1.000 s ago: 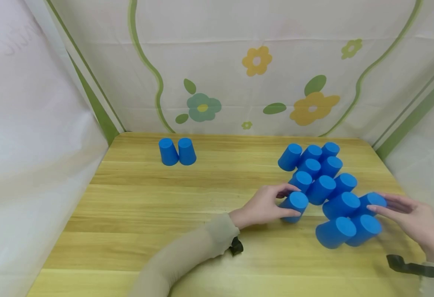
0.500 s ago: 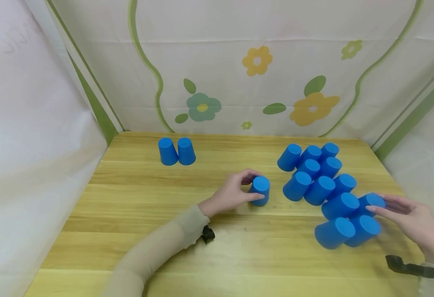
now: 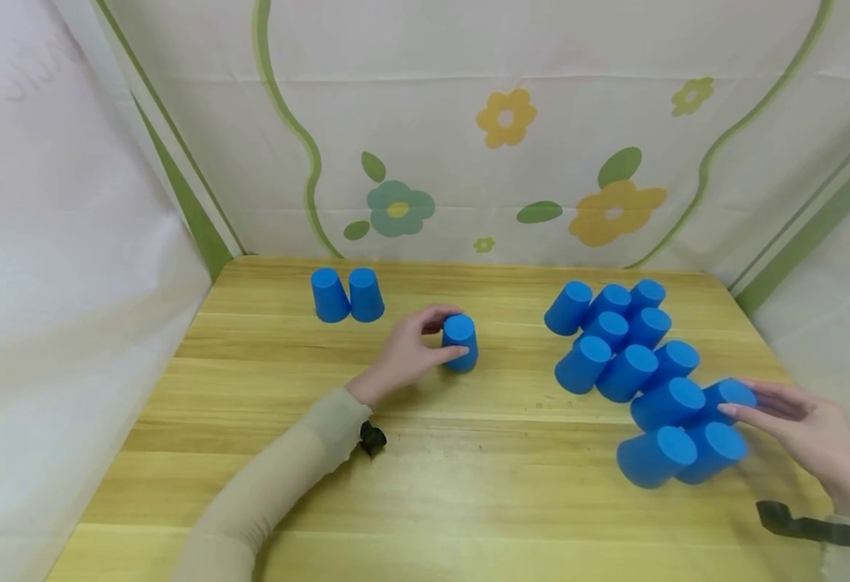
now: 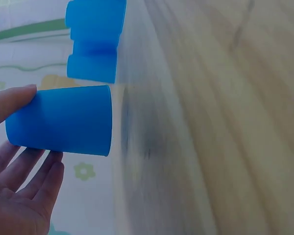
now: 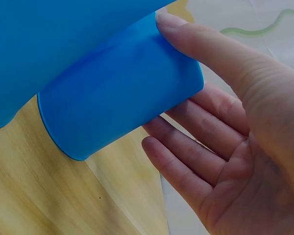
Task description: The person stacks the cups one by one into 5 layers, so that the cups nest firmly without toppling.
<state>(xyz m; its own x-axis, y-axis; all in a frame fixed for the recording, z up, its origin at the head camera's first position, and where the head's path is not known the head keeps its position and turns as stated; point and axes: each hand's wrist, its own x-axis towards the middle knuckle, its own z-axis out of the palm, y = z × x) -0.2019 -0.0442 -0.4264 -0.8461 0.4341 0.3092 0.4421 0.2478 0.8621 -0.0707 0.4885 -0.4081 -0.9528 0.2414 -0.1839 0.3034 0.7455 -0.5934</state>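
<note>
Near the middle of the table, my left hand (image 3: 412, 349) grips an upside-down blue cup (image 3: 460, 343) between thumb and fingers. In the left wrist view that cup (image 4: 63, 120) has its rim close over the wood. Two more blue cups, the left one (image 3: 330, 296) and the right one (image 3: 365, 296), stand side by side at the back left. On the right side, my right hand (image 3: 810, 424) holds another upside-down cup (image 3: 729, 398) by its upper part, thumb on one side and fingers on the other. Its lower part is partly hidden in the head view by a neighbouring cup (image 3: 712, 453).
Several upside-down blue cups, among them a front one (image 3: 654, 457) and a back one (image 3: 569, 309), stand crowded together on the right of the wooden table (image 3: 396, 501). A white curtain (image 3: 425, 121) with printed flowers hangs behind the table's far edge.
My left hand has carried its cup away from the right-hand cluster, leftward and toward the back of the table. The right hand and the other cups have stayed in place.
</note>
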